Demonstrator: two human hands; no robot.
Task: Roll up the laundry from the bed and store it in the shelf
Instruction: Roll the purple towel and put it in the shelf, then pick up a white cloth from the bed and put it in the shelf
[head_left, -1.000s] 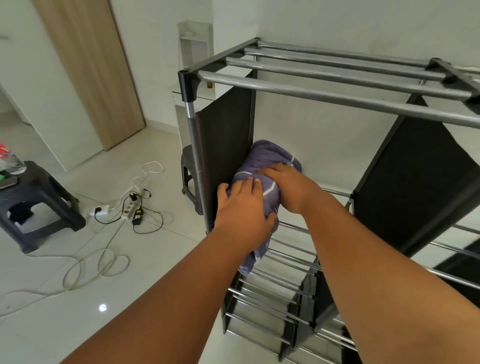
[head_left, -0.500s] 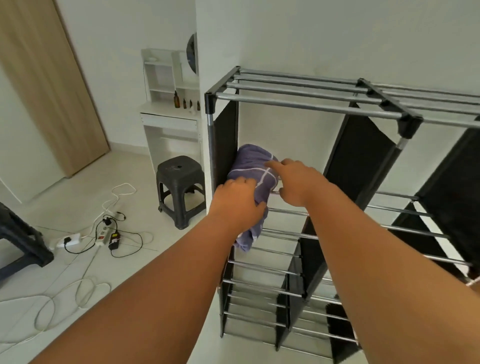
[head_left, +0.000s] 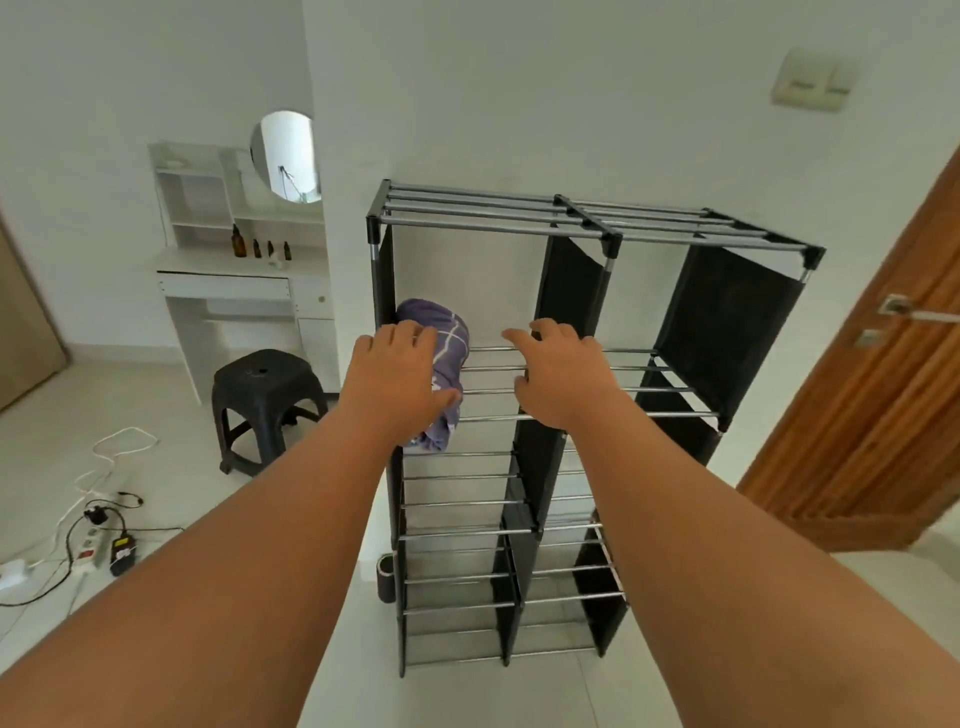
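Purple rolled laundry (head_left: 444, 340) lies on upper rails of black-and-chrome shelf (head_left: 493, 227), left compartment, tucked against left fabric wall; loose end droops past front rail. Left hand (head_left: 395, 376) laid flat over roll's front, fingers straight, gripping nothing; whether it actually touches cloth, cannot tell. Right hand (head_left: 563, 382) clear of roll, fingers loosely spread above bare rails, holding nothing. Black stool (head_left: 265, 384) stands near shelf's left side.
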